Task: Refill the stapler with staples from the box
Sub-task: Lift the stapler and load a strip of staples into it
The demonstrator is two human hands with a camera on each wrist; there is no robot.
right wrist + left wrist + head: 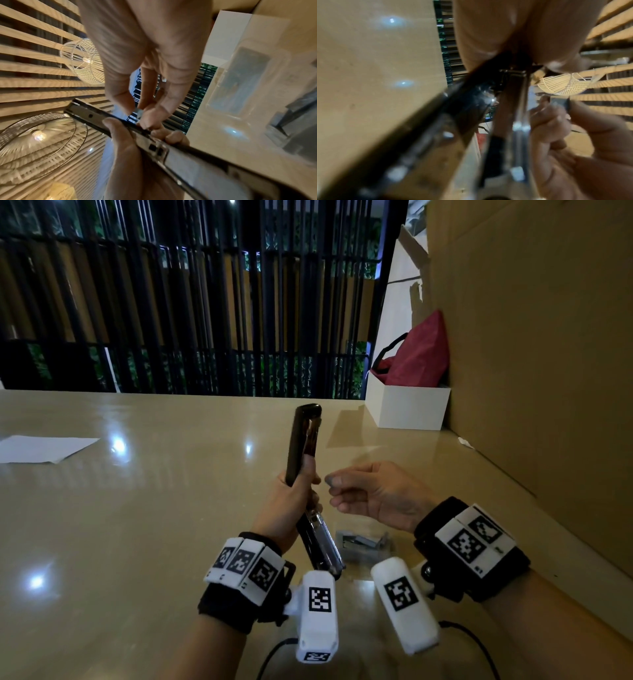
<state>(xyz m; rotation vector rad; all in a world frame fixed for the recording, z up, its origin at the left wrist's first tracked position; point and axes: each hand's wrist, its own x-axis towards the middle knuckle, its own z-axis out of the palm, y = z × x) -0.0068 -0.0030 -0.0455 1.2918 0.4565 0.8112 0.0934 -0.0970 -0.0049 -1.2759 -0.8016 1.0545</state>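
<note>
One sheet of paper (44,448) lies flat at the far left of the glossy beige table (154,508). Nearer the middle, the left hand (291,501) grips the opened black stapler (303,440) around its hinge, holding it above the table, the top arm pointing up and away and the metal staple channel angled down toward the wrist. Just beside it, the right hand (370,491) pinches a small strip of staples (139,111) between thumb and fingertips, close to the stapler's channel. Below that hand, a clear box (364,542) of staples rests on the table, partly hidden by the wrist cameras. Farther right stand a white box (407,409) holding a red bag (421,354), and a big cardboard sheet (534,337).
</note>
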